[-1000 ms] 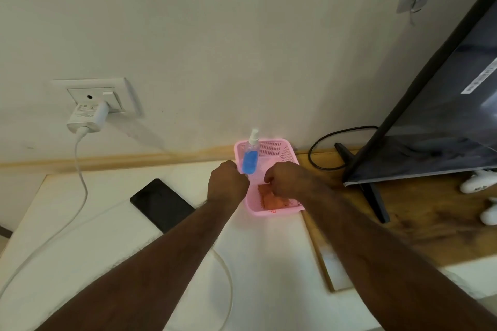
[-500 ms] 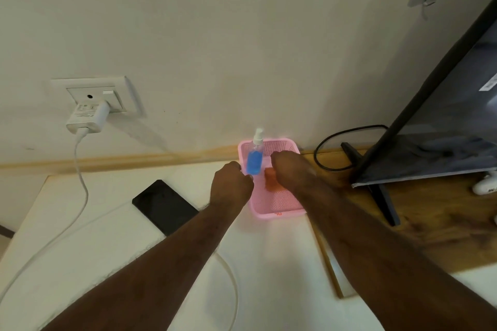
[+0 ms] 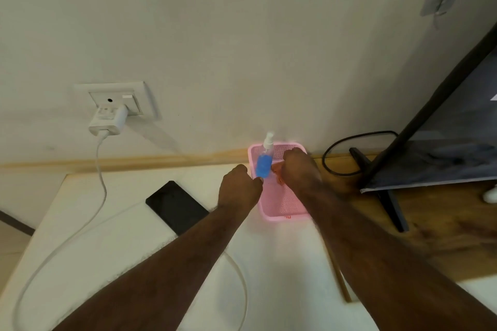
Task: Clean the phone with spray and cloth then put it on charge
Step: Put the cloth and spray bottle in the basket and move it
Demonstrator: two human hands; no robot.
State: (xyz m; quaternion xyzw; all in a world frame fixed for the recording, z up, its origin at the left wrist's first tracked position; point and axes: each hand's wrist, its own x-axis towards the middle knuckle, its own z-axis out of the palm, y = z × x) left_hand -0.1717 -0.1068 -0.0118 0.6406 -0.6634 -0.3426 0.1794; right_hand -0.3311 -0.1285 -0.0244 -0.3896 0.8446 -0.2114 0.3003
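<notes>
A black phone (image 3: 176, 205) lies flat on the white table, left of my arms. A small spray bottle (image 3: 264, 161) with blue liquid and a white nozzle rises from the pink basket (image 3: 282, 212); my left hand (image 3: 238, 187) grips its base. My right hand (image 3: 300, 168) holds the orange cloth (image 3: 277, 172) above the basket, with most of the cloth hidden behind the hand. A white charger (image 3: 109, 119) sits in the wall socket, and its white cable (image 3: 99, 169) runs down over the table.
A dark TV (image 3: 443, 126) on a black stand (image 3: 387, 196) leans at the right over a wooden board (image 3: 443, 236). A black cord (image 3: 349, 148) loops behind the basket. The white cable (image 3: 242, 290) curls under my left forearm. A clear wall hook (image 3: 441, 1) hangs upper right.
My right hand has lifted the orange cloth off the basket's floor and moved toward its back. My left hand has stayed closed on the spray bottle's base.
</notes>
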